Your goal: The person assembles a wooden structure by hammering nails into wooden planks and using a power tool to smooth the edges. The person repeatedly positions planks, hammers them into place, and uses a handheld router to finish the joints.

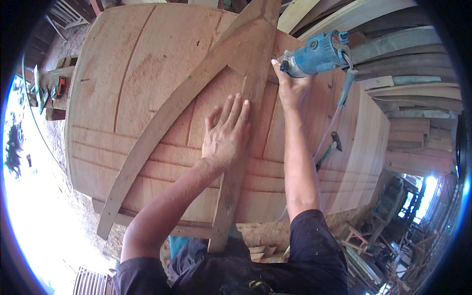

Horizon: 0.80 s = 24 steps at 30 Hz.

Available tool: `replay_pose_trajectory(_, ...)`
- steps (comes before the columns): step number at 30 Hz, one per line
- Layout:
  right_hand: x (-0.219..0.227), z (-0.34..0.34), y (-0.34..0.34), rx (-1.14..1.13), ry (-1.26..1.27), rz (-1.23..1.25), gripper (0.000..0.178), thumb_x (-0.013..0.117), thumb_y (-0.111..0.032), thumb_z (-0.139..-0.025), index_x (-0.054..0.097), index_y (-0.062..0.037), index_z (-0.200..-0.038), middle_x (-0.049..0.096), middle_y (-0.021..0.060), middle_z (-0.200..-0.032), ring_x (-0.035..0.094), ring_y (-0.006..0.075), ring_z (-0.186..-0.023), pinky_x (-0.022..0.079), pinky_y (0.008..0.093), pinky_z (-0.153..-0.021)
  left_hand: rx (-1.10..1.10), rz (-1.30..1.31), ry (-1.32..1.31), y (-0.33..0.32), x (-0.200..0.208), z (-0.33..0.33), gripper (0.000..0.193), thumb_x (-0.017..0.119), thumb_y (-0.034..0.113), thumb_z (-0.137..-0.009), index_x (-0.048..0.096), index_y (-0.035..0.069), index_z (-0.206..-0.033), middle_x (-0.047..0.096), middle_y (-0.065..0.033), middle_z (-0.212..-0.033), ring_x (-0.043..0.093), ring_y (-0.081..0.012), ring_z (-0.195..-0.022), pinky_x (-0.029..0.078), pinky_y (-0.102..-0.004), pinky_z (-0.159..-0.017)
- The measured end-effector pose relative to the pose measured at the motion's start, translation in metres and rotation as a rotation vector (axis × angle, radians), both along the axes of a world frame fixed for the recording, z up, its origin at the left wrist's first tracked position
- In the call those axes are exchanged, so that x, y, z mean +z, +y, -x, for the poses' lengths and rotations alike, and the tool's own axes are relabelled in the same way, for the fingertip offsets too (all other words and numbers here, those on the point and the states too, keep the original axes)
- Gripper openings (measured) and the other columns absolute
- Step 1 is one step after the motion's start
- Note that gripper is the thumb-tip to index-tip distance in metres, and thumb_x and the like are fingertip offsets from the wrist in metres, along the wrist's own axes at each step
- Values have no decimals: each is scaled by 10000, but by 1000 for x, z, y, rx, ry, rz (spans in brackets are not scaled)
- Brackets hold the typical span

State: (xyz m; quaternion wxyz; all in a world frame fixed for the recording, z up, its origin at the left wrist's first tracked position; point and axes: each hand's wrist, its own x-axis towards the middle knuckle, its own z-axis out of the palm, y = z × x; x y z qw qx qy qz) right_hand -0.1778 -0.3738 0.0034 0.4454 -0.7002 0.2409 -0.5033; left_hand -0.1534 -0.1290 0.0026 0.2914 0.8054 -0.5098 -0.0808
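Observation:
A large pale-red wooden panel [167, 44] with straight grooves cut in it lies in front of me. Across it rests a brown wooden template [172, 105], with a curved arm running down to the left and a straight arm coming toward me. My left hand [226, 133] lies flat on the template's straight arm and the panel beside it, fingers stretched out. Gripped in my right hand [295, 89] is a blue electric router [319, 53], on its side-tilted body, just right of the template's wide top. Its bit is hidden.
A hammer [335, 142] lies on the panel's right part, near the router's cord [339, 109]. Boards [408, 73] are stacked at the far right. At the left, an orange-and-black tape measure [59, 87] rests on a wood block. Clutter [383, 246] stands at the lower right.

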Motion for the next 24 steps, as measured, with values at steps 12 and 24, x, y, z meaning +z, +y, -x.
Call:
replay_pose_trajectory(12, -17, -27, -75, 97, 42, 81, 827, 938, 19, -805, 383, 13, -1418, 580, 146, -1329, 641, 219, -1155, 573, 373, -1004, -20, -17, 51, 1, 6, -2, 618, 598, 210, -1071, 442, 52, -1648, 420, -190, -1724, 378, -294, -1622, 270, -538, -1265)
replay_pose_trajectory(24, -26, -45, -111, 119, 7, 70, 816, 960, 18, -774, 406, -7, -1374, 613, 118, -1263, 648, 202, -1097, 565, 353, -989, -33, -45, 63, 0, 7, -2, 611, 569, 219, -1090, 427, 35, -1654, 409, -200, -1729, 359, -305, -1633, 237, -528, -1283)
